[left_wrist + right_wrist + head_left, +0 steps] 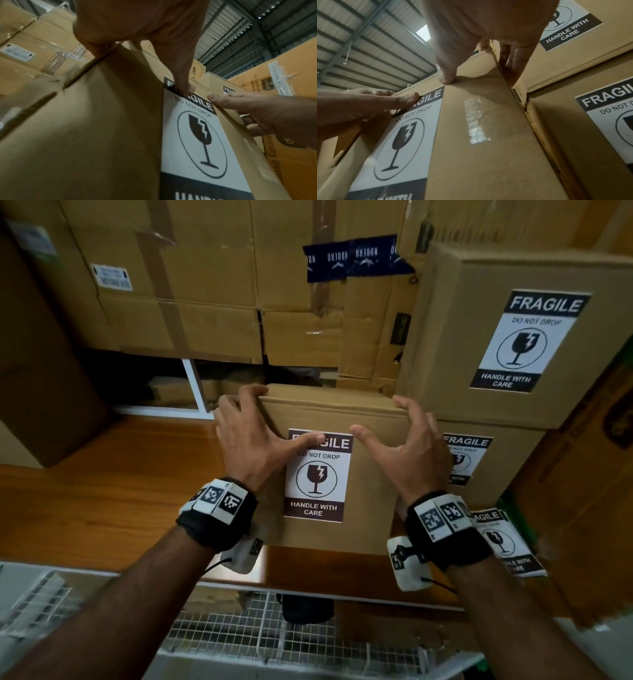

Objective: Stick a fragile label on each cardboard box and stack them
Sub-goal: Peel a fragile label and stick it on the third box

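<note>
A brown cardboard box (373, 474) stands on the wooden table (102, 491), with a white FRAGILE label (317, 477) stuck on its front face. My left hand (270, 426) grips the box's top left corner, fingers curled over the top edge and thumb (185, 88) pressed on the label's heading. My right hand (387, 422) holds the top right corner. Its fingers (513, 58) reach down the right side and its thumb (447, 75) lies on the front face just right of the label (406, 142).
Two labelled boxes are stacked close on the right, the upper (479, 337) on the lower (507, 463). Loose fragile labels (507, 542) lie on the table by my right wrist. Large cartons (205, 285) wall the back and another carton (582, 508) stands far right.
</note>
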### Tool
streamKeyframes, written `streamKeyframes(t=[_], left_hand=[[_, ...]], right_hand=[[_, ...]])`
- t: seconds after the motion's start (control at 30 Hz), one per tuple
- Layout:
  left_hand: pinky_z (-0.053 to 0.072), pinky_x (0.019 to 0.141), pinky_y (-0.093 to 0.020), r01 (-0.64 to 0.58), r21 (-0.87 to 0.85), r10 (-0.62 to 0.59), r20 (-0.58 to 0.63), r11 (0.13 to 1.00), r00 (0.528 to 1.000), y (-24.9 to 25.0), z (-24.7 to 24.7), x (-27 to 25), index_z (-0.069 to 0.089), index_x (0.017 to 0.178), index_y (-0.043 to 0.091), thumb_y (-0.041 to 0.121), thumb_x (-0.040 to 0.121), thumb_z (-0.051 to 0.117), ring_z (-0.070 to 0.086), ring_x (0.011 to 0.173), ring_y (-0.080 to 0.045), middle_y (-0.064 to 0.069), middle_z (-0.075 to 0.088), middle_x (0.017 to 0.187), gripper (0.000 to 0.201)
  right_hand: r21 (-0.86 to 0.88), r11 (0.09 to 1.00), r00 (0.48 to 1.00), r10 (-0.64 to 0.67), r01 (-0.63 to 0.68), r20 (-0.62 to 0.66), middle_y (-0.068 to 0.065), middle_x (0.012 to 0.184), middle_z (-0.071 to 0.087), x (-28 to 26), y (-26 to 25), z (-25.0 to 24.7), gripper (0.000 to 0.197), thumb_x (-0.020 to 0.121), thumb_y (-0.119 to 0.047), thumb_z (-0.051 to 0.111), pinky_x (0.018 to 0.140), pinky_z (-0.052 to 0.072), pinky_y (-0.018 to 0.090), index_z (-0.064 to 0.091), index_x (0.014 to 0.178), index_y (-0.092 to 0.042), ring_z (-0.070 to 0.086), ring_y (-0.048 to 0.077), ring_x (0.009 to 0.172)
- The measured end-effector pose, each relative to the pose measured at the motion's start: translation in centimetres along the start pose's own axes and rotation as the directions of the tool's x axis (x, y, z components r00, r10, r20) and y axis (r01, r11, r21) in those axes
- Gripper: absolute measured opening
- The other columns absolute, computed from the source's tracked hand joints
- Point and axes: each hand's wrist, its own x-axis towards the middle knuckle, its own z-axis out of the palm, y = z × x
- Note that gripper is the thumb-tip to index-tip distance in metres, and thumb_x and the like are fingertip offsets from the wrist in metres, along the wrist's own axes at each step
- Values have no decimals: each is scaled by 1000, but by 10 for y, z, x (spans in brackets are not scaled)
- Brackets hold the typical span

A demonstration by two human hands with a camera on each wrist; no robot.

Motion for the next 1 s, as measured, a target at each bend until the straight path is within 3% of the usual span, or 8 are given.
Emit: streamKeyframes(t=[0.1,0.23,0.4,0.57,0.7,0.8,0.87,1.0], left_hand=[[45,93,-38,-7,-73,10,40,997,999,-9,2,3,48,133,28,75,55,86,40,114,-18,-7,45,126,99],[49,97,-39,-18,-188,21,16,982,1000,-17,1,8,49,136,27,66,65,86,45,118,-15,0,49,128,89],[44,101,-35,-76,-217,83,20,973,996,-18,-8,26,43,146,28,56,63,91,42,125,-10,2,49,140,100],[38,110,-47,-98,-153,123,161,983,979,-15,-16,34,30,154,36,38,49,102,35,134,-20,-7,40,145,128],[37,109,-50,-126,-50,134,199,991,971,-20,-11,33,23,156,42,51,42,101,32,136,-29,-11,33,146,139],[45,102,-48,-92,-25,95,129,995,987,-29,-2,28,34,149,39,79,44,86,38,128,-30,-12,37,139,123],[49,97,-48,-60,-35,62,78,998,995,-34,5,25,40,142,36,90,48,74,42,123,-29,-12,40,134,113],[50,96,-53,-40,-73,44,47,996,998,-43,17,19,44,137,36,79,58,78,42,123,-30,-13,40,134,96]], right_hand=[[-4,1000,1000,22,-22,17,7,139,57,0,-1,4,109,64,-83,75,90,49,38,42,151,-27,59,27,121],[-73,996,997,59,-55,55,6,138,54,5,-4,5,126,48,-92,75,88,45,37,38,151,-30,57,28,121],[-116,992,998,55,-52,24,5,120,58,10,-7,11,112,55,-102,54,82,55,43,47,142,-33,59,24,104],[-82,995,998,67,-66,14,8,122,58,7,-14,17,98,68,-87,68,75,42,31,48,145,-30,46,16,98],[-67,997,998,50,-48,30,8,132,56,9,-19,17,119,52,-86,78,81,45,35,40,149,-29,56,26,114],[-110,994,999,-13,17,37,6,124,56,11,-24,19,126,42,-82,85,77,46,33,42,147,-27,57,23,107],[-115,992,999,-42,44,19,5,120,57,12,-24,23,120,43,-82,85,77,44,32,47,143,-25,56,22,105],[-64,997,999,-39,39,-3,4,118,57,3,-17,35,105,56,-81,78,76,45,32,51,140,-24,55,21,103]])
